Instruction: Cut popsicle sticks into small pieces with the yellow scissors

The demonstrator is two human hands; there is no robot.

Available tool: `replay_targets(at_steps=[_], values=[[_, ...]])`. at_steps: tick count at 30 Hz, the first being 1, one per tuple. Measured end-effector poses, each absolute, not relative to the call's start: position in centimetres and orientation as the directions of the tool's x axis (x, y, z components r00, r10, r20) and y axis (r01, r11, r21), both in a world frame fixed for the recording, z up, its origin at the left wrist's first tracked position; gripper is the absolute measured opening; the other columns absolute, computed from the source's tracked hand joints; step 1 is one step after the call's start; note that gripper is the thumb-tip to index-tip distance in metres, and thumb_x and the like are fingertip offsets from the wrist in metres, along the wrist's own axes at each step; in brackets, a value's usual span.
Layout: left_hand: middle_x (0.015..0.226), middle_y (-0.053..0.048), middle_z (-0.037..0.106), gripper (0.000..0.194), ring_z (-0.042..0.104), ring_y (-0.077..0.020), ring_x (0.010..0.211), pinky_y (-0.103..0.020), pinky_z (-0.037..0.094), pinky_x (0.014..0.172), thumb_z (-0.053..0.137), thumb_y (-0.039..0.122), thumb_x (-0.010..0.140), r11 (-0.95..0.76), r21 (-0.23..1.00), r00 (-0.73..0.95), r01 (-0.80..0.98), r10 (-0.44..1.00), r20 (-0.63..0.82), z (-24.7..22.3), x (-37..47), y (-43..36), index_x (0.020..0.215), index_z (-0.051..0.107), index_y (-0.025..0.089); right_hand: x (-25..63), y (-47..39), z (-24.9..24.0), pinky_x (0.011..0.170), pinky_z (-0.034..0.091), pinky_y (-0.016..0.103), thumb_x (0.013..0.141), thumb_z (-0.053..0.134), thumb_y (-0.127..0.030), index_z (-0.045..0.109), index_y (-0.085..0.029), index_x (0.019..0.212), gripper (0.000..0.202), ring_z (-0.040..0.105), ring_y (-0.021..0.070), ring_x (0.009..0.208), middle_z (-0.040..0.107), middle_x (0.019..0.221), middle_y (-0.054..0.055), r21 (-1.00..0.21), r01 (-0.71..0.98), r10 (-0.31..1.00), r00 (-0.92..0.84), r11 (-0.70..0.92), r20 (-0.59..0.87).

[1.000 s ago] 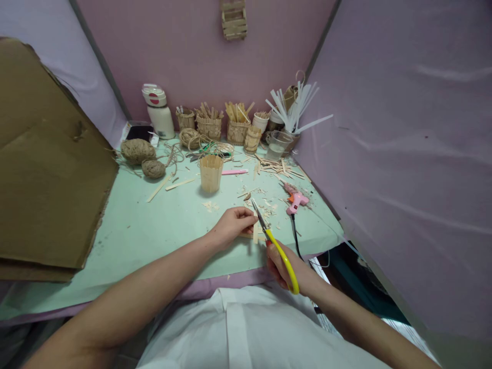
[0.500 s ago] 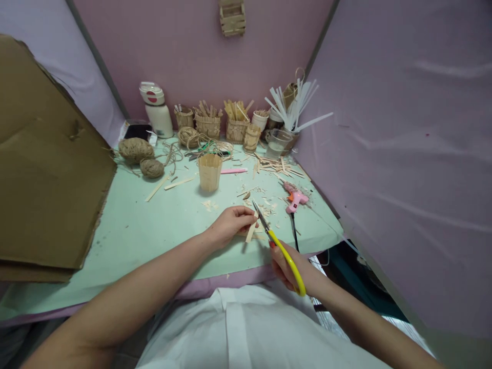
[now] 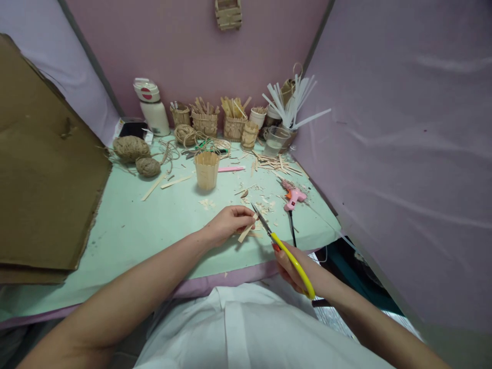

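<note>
My left hand point(image 3: 232, 224) is closed, pinching a thin pale wooden strip point(image 3: 244, 234) above the table's front part. In my right hand point(image 3: 289, 267) are scissors point(image 3: 290, 259) with yellow handles, their blades pointing up and left. The blade tips meet the upper end of the strip, close to my left fingertips; whether they cut into it I cannot tell. Beyond my hands a cup point(image 3: 206, 171) faced with wooden strips stands upright. Wood shavings point(image 3: 265, 201) lie scattered around the blades.
A pink glue gun point(image 3: 294, 196) with a black cable lies at the right. Twine balls point(image 3: 131, 148), a white bottle point(image 3: 154, 110), stick-filled holders point(image 3: 205, 123) and white glue sticks point(image 3: 295, 102) line the back. Cardboard point(image 3: 46, 169) rises on the left. A pink pen point(image 3: 231, 169) lies behind the cup.
The strip's lower end has swung left and tilts more. The scissors have shifted slightly, their handles lower and farther right. The whole view has moved a little.
</note>
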State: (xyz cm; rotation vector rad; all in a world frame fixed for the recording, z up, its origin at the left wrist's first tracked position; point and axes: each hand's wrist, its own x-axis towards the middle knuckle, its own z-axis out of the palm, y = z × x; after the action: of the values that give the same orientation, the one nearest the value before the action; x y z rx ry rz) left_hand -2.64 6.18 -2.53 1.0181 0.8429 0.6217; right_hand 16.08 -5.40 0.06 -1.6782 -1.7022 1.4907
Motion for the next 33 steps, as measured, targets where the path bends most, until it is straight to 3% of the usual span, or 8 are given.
replay_targets(at_steps=[10,18,25,33], values=[[0.063,-0.002,0.061,0.016,0.049,-0.0089,0.053,-0.021,0.035,0.049,0.071,0.028,0.062,0.349,0.936,0.516,0.043,0.795,-0.319,-1.7,-2.9,6.6,0.074,0.071,0.016,16.9,-5.4,-0.2,0.035,0.025,0.019,0.088,0.033,-0.073,0.037,-0.022,0.079,0.052,0.031,0.006,0.038,0.039,0.054,-0.008,-0.82,0.486,0.838,-0.274,-0.303,-0.472],[0.069,-0.003,0.066,0.019,0.055,-0.012,0.062,-0.022,0.041,0.056,0.071,0.029,0.062,0.306,0.951,0.484,0.032,0.828,-0.283,-1.8,-2.9,6.6,0.077,0.073,0.017,17.1,-4.8,-1.1,0.044,0.027,0.022,0.091,0.03,-0.069,0.04,-0.021,0.084,0.049,0.031,0.0102,0.054,0.034,0.066,-0.006,-0.892,0.438,0.911,-0.314,-0.111,-0.268],[0.064,-0.002,0.062,0.016,0.052,-0.0103,0.056,-0.022,0.037,0.052,0.071,0.027,0.061,0.336,0.942,0.489,0.009,0.82,-0.297,-1.5,-2.7,6.3,0.073,0.07,0.016,17.3,-4.7,-1.8,0.05,0.032,0.024,0.091,0.026,-0.07,0.04,-0.021,0.088,0.051,0.033,0.0119,0.06,0.036,0.072,-0.004,-0.881,0.468,0.889,-0.373,-0.068,-0.266],[0.062,-0.001,0.06,0.017,0.048,-0.0085,0.052,-0.021,0.032,0.048,0.07,0.03,0.063,0.328,0.943,0.513,0.056,0.801,-0.309,-1.2,-2.6,6.1,0.071,0.069,0.015,17.0,-4.7,-1.1,0.046,0.026,0.024,0.09,0.022,-0.073,0.04,-0.021,0.087,0.055,0.031,0.0111,0.055,0.035,0.068,-0.005,-0.866,0.495,0.878,-0.383,-0.067,-0.287]])
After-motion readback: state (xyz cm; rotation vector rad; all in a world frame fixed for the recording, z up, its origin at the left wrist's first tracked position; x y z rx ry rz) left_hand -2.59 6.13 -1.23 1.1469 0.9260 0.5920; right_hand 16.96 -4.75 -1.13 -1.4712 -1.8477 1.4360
